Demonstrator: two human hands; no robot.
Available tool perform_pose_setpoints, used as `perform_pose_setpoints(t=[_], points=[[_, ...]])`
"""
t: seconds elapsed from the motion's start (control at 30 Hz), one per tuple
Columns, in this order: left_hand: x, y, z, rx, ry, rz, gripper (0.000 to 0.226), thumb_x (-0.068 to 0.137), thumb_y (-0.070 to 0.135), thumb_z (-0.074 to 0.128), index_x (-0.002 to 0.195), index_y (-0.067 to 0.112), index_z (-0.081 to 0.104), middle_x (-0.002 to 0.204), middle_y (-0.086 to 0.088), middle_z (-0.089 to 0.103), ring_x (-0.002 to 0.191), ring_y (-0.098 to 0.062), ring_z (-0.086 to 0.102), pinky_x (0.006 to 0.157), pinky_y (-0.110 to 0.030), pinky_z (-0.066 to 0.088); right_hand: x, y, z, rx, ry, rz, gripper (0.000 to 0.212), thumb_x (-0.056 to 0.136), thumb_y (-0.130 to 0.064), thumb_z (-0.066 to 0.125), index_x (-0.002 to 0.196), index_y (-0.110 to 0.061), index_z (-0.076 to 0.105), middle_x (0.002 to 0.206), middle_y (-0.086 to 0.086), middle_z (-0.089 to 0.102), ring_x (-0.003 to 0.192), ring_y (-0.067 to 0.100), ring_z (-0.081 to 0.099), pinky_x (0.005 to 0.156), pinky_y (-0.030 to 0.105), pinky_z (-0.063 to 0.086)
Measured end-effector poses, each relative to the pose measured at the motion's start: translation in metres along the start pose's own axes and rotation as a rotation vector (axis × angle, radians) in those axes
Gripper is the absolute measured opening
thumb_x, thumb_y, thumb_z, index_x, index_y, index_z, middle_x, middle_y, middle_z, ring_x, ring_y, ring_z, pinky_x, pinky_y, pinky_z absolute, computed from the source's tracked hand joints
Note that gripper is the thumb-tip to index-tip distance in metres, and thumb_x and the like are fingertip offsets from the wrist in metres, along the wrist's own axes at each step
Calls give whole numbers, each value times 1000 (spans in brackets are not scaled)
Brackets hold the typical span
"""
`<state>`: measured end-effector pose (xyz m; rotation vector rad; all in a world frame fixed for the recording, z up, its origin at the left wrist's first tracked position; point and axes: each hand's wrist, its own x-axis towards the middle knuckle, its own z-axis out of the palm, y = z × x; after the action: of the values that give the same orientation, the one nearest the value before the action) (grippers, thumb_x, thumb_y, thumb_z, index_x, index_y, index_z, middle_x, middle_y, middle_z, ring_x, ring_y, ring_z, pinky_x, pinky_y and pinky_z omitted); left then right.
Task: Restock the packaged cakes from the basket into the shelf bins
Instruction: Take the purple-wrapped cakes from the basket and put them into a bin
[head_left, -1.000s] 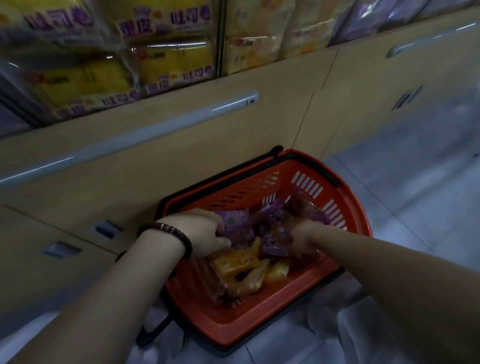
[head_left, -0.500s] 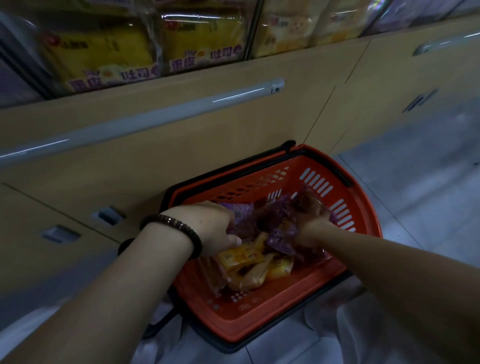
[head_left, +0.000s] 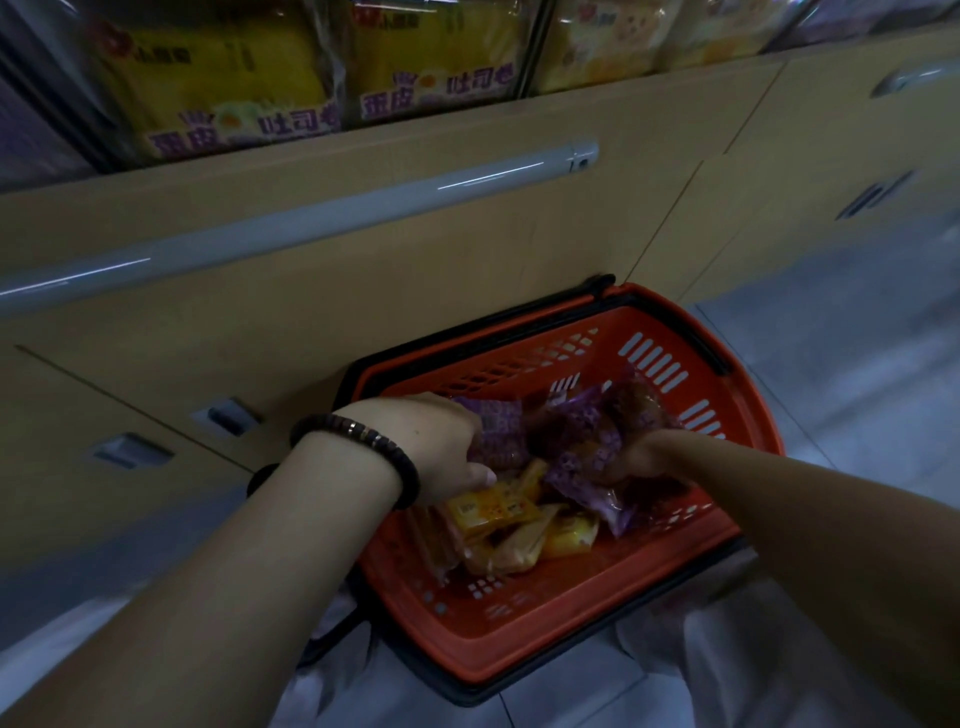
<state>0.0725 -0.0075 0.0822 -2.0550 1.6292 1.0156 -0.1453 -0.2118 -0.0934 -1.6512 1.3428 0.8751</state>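
Over the last second both hands have closed deeper into the orange basket (head_left: 519, 639) on the floor, the left hand (head_left: 436, 447) and right hand (head_left: 636, 457) each now clutching purple cake packets (head_left: 587, 457) above the yellow packets (head_left: 488, 512), so lifting toward the shelf looks imminent.

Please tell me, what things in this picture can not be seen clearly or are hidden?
- Head view: the fingers of the left hand are buried among purple packets, so its grip is unclear.
- The right hand is likewise sunk in the packets.
- The basket floor is hidden under yellow packets and both hands.
- Small print on the packets is too dim and blurred to read.
- The shelf bags are cut off by the top edge.
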Motion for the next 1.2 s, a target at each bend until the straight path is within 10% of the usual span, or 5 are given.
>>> perform_pose_setpoints(t=[0.2,0.37,0.7,0.9,1.2], points=[[2,1,-1,23,-17,-4,56,103,61,50,146,25,53,150,-2,54,136,-25,52,109,-40,48,-11,-16,-7,72,94,-76,54,76,-37,92,121,-16,72,117,5,70,115,27,66,95,38,56],[-1,4,-4,-2,-52,-11,54,104,60,49,148,29,51,150,1,52,135,-23,52,106,-35,48,-46,-39,-25,-25,127,-78,42,74,-42,91,72,-6,69,49,8,60,38,22,55,42,23,42],[9,-2,-8,-711,103,-74,103,76,65,83,161,35,32,158,9,42,131,-16,55,95,-42,62,-155,-67,-54,-69,170,-760,30,77,-36,91,61,-22,70,56,-12,55,53,7,49,52,23,37],[13,18,3,-1151,148,134,39,91,31,81,127,25,68,119,0,78,105,-16,77,88,-42,64,-163,-46,-52,131,155,-994,47,86,-39,84,62,-9,58,61,-3,45,60,12,41,61,33,29],[14,9,-1,-1375,429,-7,49,78,41,90,116,15,74,105,-17,80,103,-47,74,57,-28,55,-154,-8,-77,984,380,-993,26,94,-21,71,70,-11,65,63,5,56,49,14,42,48,24,31]])
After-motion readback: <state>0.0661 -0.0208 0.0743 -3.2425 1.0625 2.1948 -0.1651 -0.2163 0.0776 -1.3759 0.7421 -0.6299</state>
